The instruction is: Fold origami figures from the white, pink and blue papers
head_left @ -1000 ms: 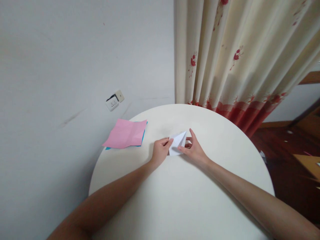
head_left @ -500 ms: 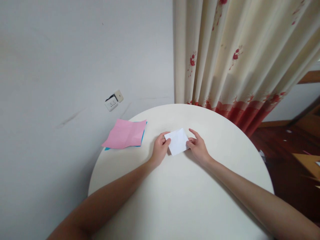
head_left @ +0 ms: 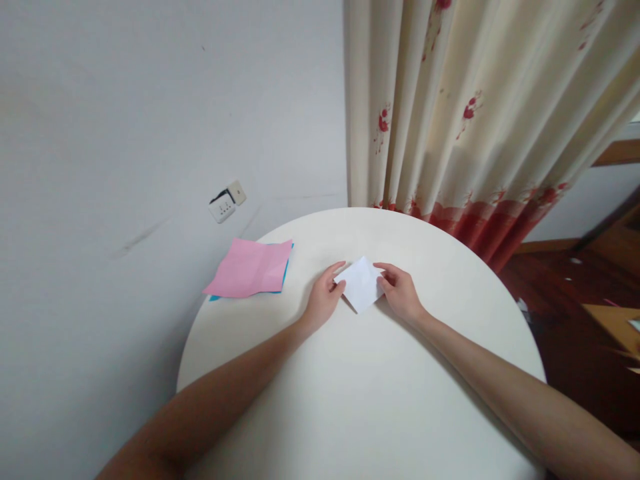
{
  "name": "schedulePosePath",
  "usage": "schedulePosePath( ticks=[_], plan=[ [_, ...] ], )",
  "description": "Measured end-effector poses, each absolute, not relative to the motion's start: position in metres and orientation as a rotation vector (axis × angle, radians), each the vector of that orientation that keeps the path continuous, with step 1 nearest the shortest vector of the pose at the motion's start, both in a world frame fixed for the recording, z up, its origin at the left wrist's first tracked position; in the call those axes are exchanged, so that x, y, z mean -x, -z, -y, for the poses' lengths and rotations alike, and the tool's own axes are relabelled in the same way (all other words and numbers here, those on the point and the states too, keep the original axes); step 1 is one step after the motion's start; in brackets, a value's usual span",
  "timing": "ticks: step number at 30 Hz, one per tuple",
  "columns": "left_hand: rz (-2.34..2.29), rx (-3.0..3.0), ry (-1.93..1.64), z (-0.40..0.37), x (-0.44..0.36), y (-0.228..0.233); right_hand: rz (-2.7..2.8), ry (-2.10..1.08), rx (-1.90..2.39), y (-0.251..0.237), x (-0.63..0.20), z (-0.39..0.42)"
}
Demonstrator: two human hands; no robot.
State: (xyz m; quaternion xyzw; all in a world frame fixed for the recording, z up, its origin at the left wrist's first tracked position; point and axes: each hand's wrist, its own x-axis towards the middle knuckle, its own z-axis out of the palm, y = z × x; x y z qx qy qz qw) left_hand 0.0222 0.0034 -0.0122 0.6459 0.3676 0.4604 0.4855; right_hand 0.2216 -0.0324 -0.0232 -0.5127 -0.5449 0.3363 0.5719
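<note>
A small folded sheet of white paper [head_left: 361, 285] is held between my two hands, just above the table, turned so that one corner points toward me. My left hand [head_left: 324, 293] pinches its left corner between thumb and fingers. At the opposite corner, my right hand [head_left: 400, 288] grips the paper, its thumb on the near face and the index finger along the upper edge. The other fingertips are partly hidden behind the sheet.
The round white table [head_left: 360, 400] stands against the wall [head_left: 125, 120]. Pink paper [head_left: 253, 268] lies over blue paper [head_left: 286, 277] at its left edge. A power socket [head_left: 222, 208] is on the wall. Patterned curtains [head_left: 465, 133] hang behind the table.
The white paper has turned and now stands as a diamond between the hands. My right hand has shifted slightly right, and its index finger has come down to the paper's edge.
</note>
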Motion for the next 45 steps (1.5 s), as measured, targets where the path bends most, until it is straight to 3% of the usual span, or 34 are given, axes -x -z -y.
schedulePosePath(
  ticks=[33,45],
  plan=[
    [-0.924,-1.545,-1.089,-0.005,-0.021,0.011,1.249,-0.811,1.197,0.024,-0.224,0.030],
    [-0.860,-1.707,-1.066,-0.006,-0.013,-0.005,1.379,-0.670,1.216,0.012,-0.233,0.033]
  ],
)
